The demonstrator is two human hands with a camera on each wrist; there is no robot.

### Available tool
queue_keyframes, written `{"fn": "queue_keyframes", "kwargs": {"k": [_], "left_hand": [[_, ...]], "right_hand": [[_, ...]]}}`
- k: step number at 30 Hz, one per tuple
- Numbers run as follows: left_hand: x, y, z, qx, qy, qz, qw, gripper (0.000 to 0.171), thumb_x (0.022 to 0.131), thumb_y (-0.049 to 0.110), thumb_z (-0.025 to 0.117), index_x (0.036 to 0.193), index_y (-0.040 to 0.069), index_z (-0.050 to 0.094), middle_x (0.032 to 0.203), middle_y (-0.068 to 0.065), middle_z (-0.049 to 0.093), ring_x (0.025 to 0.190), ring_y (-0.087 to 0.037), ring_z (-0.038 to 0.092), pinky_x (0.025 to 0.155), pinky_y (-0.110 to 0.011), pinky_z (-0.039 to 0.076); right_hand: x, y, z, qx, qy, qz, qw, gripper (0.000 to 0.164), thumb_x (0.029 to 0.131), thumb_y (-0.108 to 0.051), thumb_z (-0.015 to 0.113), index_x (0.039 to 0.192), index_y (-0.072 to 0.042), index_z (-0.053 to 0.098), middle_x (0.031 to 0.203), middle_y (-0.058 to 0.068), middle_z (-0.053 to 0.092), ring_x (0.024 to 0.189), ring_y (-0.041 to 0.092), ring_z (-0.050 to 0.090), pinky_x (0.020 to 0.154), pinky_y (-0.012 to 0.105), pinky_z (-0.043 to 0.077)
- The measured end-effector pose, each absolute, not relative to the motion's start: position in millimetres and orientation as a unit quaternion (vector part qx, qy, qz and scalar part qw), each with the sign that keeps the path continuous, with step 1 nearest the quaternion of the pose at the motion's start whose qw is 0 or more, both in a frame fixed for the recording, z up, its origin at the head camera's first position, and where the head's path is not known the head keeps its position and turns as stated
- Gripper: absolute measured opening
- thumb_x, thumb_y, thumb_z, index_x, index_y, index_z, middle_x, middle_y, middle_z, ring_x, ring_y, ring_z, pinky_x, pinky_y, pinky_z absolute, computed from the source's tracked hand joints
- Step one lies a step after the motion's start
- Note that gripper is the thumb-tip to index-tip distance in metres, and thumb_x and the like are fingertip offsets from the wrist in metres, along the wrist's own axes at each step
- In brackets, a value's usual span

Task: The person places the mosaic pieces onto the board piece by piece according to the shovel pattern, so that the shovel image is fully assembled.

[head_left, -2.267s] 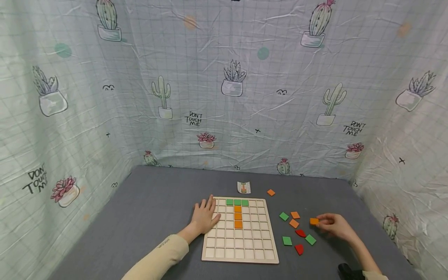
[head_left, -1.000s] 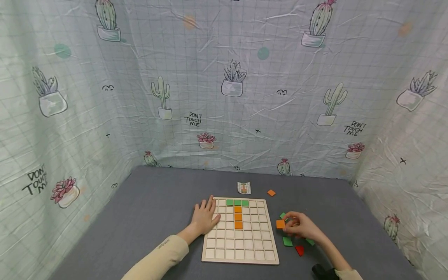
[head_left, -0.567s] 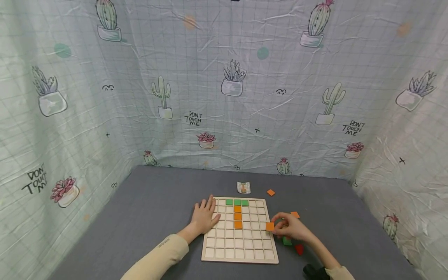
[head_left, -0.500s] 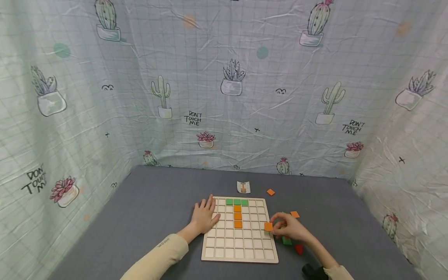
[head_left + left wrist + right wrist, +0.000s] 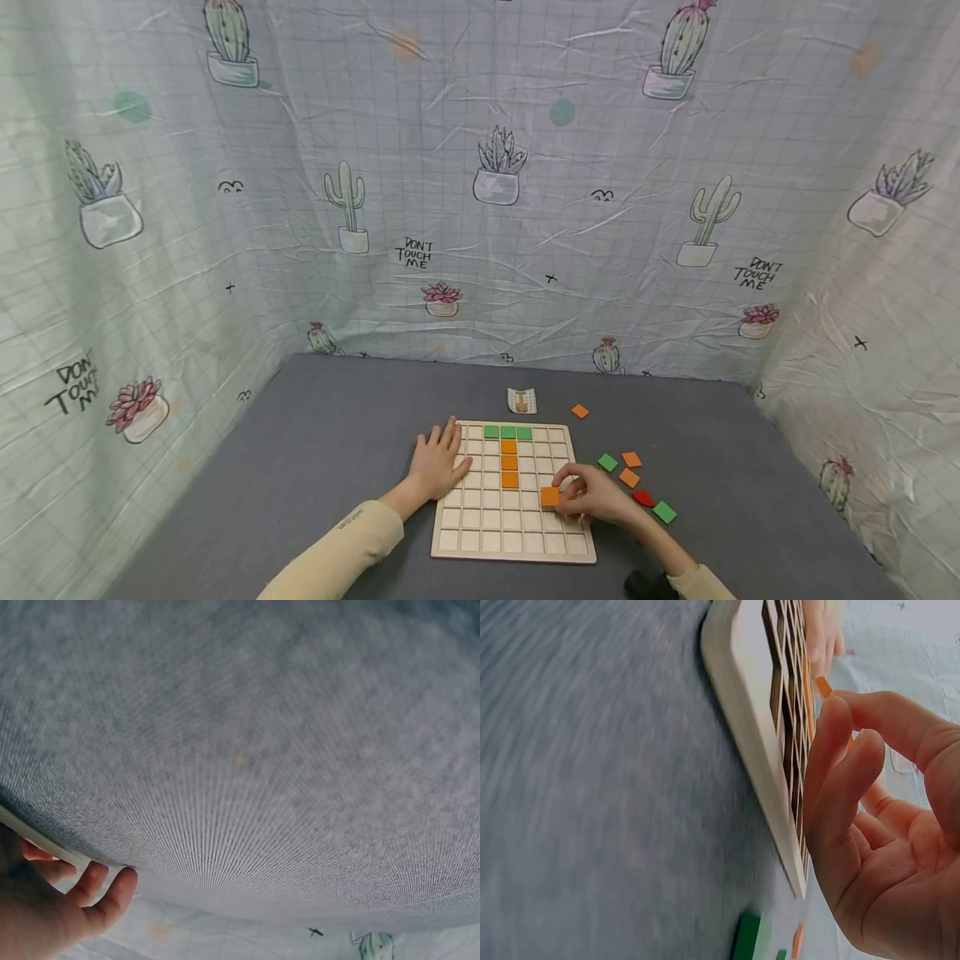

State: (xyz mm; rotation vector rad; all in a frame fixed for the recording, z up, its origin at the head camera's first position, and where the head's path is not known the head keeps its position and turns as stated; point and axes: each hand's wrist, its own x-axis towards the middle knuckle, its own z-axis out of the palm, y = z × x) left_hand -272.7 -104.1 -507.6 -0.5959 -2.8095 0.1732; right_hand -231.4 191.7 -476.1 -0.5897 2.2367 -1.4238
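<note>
In the head view a pale wooden grid board (image 5: pixel 512 543) lies on the grey table. Its top row holds three green square tiles (image 5: pixel 507 432), and three orange tiles (image 5: pixel 509 462) run down in a column below the middle one. My left hand (image 5: pixel 435 467) rests with spread fingers on the board's left edge. Thumb and finger of my right hand (image 5: pixel 594 493) pinch an orange square tile (image 5: pixel 550 497) over the right part of the board. From the right wrist only a corner of that orange tile (image 5: pixel 823 686) shows past the fingertips.
Right of the board lie loose tiles: green (image 5: pixel 607 462), orange (image 5: pixel 629 477), red (image 5: pixel 642 497) and another green (image 5: pixel 664 512). My right forearm hides part of this group. Behind the board are a small pattern card (image 5: pixel 522 401) and an orange tile (image 5: pixel 580 412). Printed curtains (image 5: pixel 555 308) enclose the table.
My right hand has carried the orange tile leftward from the table at the right, past the loose tiles, to over the board. My left hand has stayed in place.
</note>
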Motion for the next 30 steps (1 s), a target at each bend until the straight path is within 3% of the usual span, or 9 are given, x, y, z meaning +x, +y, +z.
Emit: {"fn": "queue_keyframes", "kwargs": {"k": [16,30], "left_hand": [[-276,-104,-510,-0.199,-0.971,0.059,0.116,0.062,0.093,0.05,0.032,0.137,0.007,0.036,0.143,-0.012,0.033,0.116,-0.029,0.042,0.075,-0.046,0.035],[-273,-104,-508,-0.201,-0.972,0.047,0.116,0.061,0.092,0.049,0.033,0.136,0.006,0.037,0.142,-0.013,0.034,0.114,-0.03,0.042,0.074,-0.046,0.035]], "right_hand": [[-232,163,-474,-0.201,0.792,-0.527,0.234,0.027,0.077,-0.006,0.067,0.099,0.003,0.053,0.07,0.018,0.063,0.051,0.014,0.054,0.042,0.024,0.04],[-231,145,-471,-0.205,0.81,-0.508,0.21,0.025,0.073,-0.003,0.068,0.095,0.003,0.056,0.068,0.02,0.063,0.051,0.013,0.056,0.041,0.024,0.042]]}}
